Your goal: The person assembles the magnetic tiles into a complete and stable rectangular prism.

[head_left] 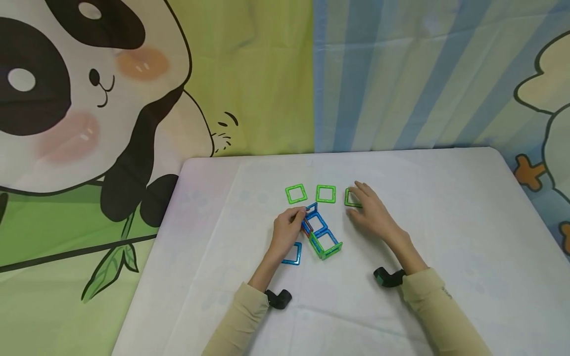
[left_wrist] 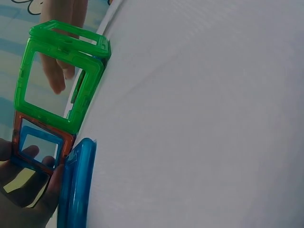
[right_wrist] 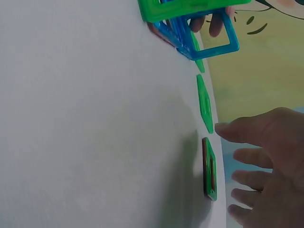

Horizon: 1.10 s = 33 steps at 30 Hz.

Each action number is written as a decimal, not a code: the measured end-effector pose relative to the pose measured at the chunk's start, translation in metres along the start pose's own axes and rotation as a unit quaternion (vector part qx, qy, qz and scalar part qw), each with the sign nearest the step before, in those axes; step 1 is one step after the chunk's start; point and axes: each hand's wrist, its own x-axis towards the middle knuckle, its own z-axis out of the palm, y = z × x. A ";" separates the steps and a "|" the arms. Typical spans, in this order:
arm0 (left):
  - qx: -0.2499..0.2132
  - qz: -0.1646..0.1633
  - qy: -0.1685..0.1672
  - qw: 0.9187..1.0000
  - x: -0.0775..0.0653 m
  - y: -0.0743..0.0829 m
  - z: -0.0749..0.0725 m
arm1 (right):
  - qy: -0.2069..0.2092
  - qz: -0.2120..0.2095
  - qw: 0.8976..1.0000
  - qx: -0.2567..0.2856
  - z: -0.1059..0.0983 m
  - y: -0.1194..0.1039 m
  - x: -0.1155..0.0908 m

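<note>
My left hand holds a small construction of joined magnetic tiles by its left side, fingers at the orange-red tile. Blue square frames make up its far part. Green frames stand at the near end. My right hand is over a green square tile at the right of a row, its fingers spread and nothing gripped. In the right wrist view that tile lies beside the fingers, a reddish edge under it. A loose blue tile lies partly behind the left hand.
Two more green square tiles, one at left and one in the middle, lie flat beyond the construction. A white cloth covers the table. A printed curtain hangs behind its far edge. Each wrist carries a black camera mount.
</note>
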 end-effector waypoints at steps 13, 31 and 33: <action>0.003 0.005 0.001 1.000 0.001 0.000 0.000 | -0.032 0.017 0.999 -0.014 0.005 0.008 0.004; -0.007 0.004 -0.001 1.000 0.001 -0.001 0.000 | 0.045 -0.003 0.995 -0.089 0.013 0.005 0.003; -0.007 0.004 -0.002 1.000 0.001 -0.001 0.000 | 0.058 -0.006 0.994 -0.093 0.014 0.006 0.002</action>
